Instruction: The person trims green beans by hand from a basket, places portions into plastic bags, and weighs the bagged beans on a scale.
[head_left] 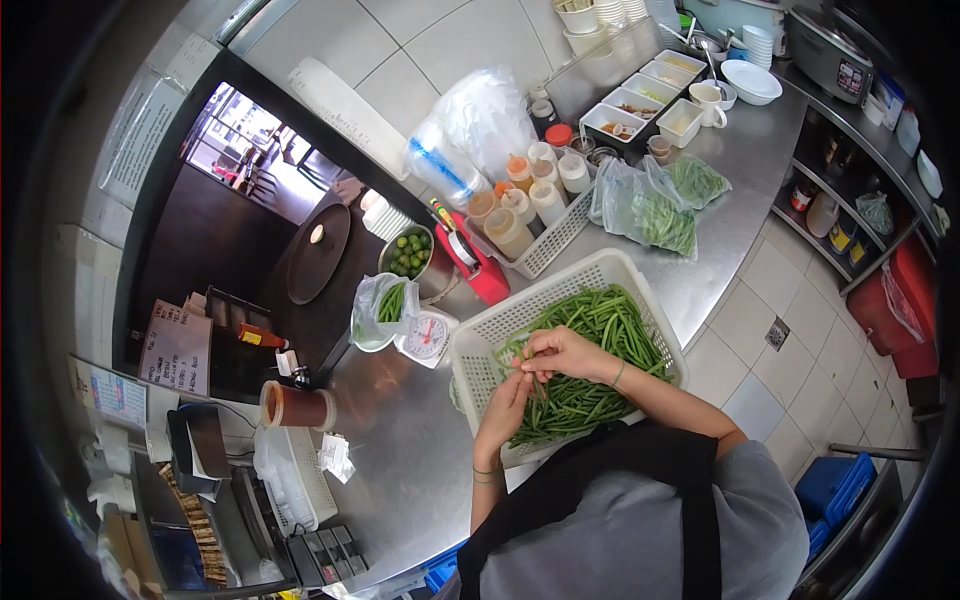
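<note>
A white perforated basket (pixel 468 345) full of cut green beans (pixel 625 330) stands on the steel counter in front of me. Over its left part, my left hand (pixel 503 405) and my right hand (pixel 568 356) meet with their fingertips pinched together. What they pinch is too small to make out. Just beyond the fingers, a pale see-through patch like thin plastic (pixel 510 348) lies against the basket's inside. Left of the basket, a plastic bag of green beans (pixel 388 303) sits on a white kitchen scale (pixel 428 338).
Behind the basket are a red tape dispenser (pixel 485 275), a pot of small limes (pixel 408 255) and a crate of sauce bottles (pixel 540 262). Bagged greens (pixel 660 225) lie at the back right. A tub of red-brown sauce (pixel 300 407) stands at the left edge.
</note>
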